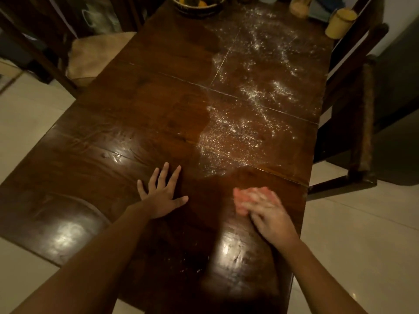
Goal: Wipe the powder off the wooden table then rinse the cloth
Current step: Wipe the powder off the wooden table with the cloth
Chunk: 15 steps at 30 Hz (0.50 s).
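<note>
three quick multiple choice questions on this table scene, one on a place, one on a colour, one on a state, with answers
1. Where on the table does most of the powder lie?
A. near left corner
B. along the left edge
C. right half, beyond the hands

2. What colour is the cloth under the right hand?
A. blue
B. pink
C. green

3. How is the left hand?
A. flat on the table, fingers spread
B. curled round the cloth
C. raised in the air

Answers:
1. C, the white specks cover the right half up to the far end, while the left side shows bare dark wood.
2. B, the blurred cloth shows pink past the fingers.
3. A, its palm rests on the wood with the fingers fanned, apart from the cloth.
</note>
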Tool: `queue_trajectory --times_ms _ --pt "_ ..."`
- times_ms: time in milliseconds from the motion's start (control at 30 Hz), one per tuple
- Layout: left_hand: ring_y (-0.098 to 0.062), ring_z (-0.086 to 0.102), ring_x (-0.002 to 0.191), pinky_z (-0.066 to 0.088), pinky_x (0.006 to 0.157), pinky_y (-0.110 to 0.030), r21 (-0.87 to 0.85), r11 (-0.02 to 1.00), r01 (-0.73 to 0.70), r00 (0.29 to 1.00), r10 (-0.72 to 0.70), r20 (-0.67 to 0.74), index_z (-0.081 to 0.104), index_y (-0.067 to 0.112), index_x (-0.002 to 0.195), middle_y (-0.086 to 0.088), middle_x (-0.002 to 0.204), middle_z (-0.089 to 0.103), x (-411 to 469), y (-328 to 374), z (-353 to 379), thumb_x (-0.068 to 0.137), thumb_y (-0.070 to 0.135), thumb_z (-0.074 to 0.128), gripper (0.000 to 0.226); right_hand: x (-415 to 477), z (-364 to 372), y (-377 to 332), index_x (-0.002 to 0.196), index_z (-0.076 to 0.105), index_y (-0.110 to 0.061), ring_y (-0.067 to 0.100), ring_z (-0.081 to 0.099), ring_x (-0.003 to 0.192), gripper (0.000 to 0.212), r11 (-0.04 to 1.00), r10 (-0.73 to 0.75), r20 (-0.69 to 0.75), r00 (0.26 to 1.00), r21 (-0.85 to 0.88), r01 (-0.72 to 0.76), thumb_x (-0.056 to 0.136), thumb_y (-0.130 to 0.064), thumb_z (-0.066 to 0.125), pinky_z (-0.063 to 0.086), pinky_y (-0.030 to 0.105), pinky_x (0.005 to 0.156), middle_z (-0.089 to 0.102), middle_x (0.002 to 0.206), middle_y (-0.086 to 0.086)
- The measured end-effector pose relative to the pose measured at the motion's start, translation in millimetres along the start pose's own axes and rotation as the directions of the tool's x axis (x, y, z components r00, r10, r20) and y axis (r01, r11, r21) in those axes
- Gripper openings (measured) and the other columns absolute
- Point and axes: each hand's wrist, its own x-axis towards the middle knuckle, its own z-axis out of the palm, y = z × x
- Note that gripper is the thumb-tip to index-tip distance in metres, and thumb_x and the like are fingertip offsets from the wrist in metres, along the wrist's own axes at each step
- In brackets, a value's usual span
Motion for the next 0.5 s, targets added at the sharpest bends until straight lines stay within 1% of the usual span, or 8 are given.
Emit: queue_trajectory --times_ms 100,167,200,300,367,400,433,500 --pt "-0.022 -0.031 0.146 -0.014 0.111 -0.067 0.000 1.000 -0.004 1.000 0.004 -0.008 -0.027 0.054 0.144 0.011 0.154 -0.041 1 0 0 0.086 0.077 0.042 0.093 6 13 -15 0.129 0.065 -0.033 0.022 0.036 0.146 0.046 0.939 0.340 -0.267 0.902 0.049 -0.339 0.093 -0.006 0.060 0.015 0.054 0.123 0.047 0.149 -0.009" --pt "-0.021 -0.031 0.146 -0.015 0.110 -0.066 -0.012 1.000 -0.022 1.000 0.022 -0.015 -0.025 0.053 0.146 0.011 0.155 -0.041 0 -2 1 0.088 0.075 0.042 0.091 14 36 -44 0.134 0.062 -0.030 0.026 0.034 0.147 0.049 0.906 0.410 -0.341 0.846 0.047 -0.420 0.092 -0.005 0.056 0.013 0.057 0.122 0.048 0.151 -0.003" --pt "-0.020 -0.030 0.146 -0.016 0.110 -0.066 -0.023 0.999 -0.035 0.999 0.034 -0.029 -0.024 0.052 0.147 0.012 0.155 -0.039 -1 -3 1 0.090 0.073 0.041 0.089 18 45 -60 0.136 0.061 -0.031 0.027 0.032 0.148 0.049 0.909 0.405 -0.339 0.849 0.050 -0.414 0.093 -0.008 0.053 0.013 0.057 0.122 0.047 0.153 -0.002" --pt "-0.015 -0.025 0.149 -0.015 0.115 -0.061 -0.092 0.993 -0.068 0.994 0.060 -0.094 -0.016 0.049 0.150 0.016 0.159 -0.030 -11 -10 9 0.100 0.052 0.041 0.077 16 65 -97 0.136 0.060 -0.033 0.024 0.031 0.148 0.049 0.977 0.208 -0.213 0.955 -0.007 -0.214 0.093 -0.018 0.043 0.017 0.060 0.120 0.045 0.154 -0.003" --pt "-0.012 -0.019 0.150 -0.012 0.118 -0.056 -0.145 0.987 -0.066 0.991 0.048 -0.124 -0.010 0.051 0.151 0.021 0.160 -0.023 -28 -21 21 0.103 0.034 0.042 0.073 7 76 -116 0.134 0.061 -0.034 0.022 0.028 0.150 0.049 0.998 -0.055 -0.016 0.998 -0.022 0.054 0.093 -0.016 0.042 0.015 0.061 0.120 0.042 0.156 -0.007" --pt "-0.012 -0.017 0.150 -0.010 0.119 -0.053 -0.154 0.986 -0.066 0.990 0.045 -0.136 -0.008 0.052 0.151 0.022 0.160 -0.021 -40 -28 30 0.103 0.030 0.041 0.072 -2 82 -123 0.132 0.062 -0.034 0.022 0.025 0.151 0.047 0.976 -0.217 0.102 0.971 -0.013 0.219 0.094 -0.015 0.042 0.012 0.062 0.121 0.040 0.157 -0.009" --pt "-0.012 -0.016 0.151 -0.009 0.119 -0.050 -0.149 0.986 -0.073 0.987 0.050 -0.154 -0.008 0.053 0.150 0.023 0.161 -0.020 -51 -36 40 0.103 0.029 0.040 0.071 -12 86 -127 0.131 0.063 -0.034 0.021 0.023 0.152 0.045 0.928 -0.366 0.210 0.906 0.008 0.373 0.096 -0.014 0.043 0.011 0.063 0.121 0.039 0.157 -0.011" --pt "-0.013 -0.015 0.151 -0.008 0.120 -0.047 -0.132 0.988 -0.080 0.982 0.056 -0.178 -0.009 0.054 0.150 0.023 0.161 -0.019 -75 -55 58 0.104 0.032 0.036 0.067 -33 81 -126 0.127 0.066 -0.036 0.016 0.018 0.153 0.038 0.820 -0.553 0.389 0.737 0.094 0.565 0.100 -0.016 0.048 0.010 0.061 0.121 0.040 0.156 -0.016"
